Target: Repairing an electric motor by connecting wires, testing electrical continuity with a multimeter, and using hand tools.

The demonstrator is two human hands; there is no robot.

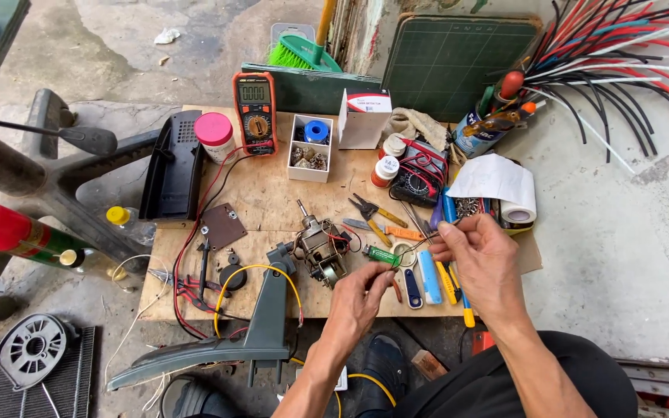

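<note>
Left hand (361, 298): grip closed, thumb and fingers pinched on a small green cylindrical component (382, 255), lying roughly horizontal, held just above the worktop (265, 197). Right hand (478, 259): fingertips pinched shut on thin wire leads (427, 240) that run from the green part up to the fingers. Exactly how the leads join the part is too small to tell.

The worktop is raw plywood, scuffed and stained, set low over a concrete floor.

Just left of the green part sits a small electric motor (320, 248): bare metal frame, shaft sticking up and tilted, red and black wires off it. In front of it is a grey plastic fan stand (261, 333), with a yellow wire (261, 271) looping over it.

Between and under the hands there are a light-blue flat plastic tool (428, 277) and a yellow-handled tool (449, 282), lying side by side. Near the motor are pliers with yellow grips (373, 213).

At the back of the worktop stands an orange-cased multimeter (255, 112), upright, with a red lead. Beside it are a pink-capped white jar (216, 135) and a white cardboard tray (310, 147) holding a blue spool. A second, dark multimeter (420, 182) lies flat with red leads coiled on top. A white paper roll (505, 190) is at the right edge.

Top right, a bundle of red, black and white sleeving tubes (621, 54) fans out.
</note>
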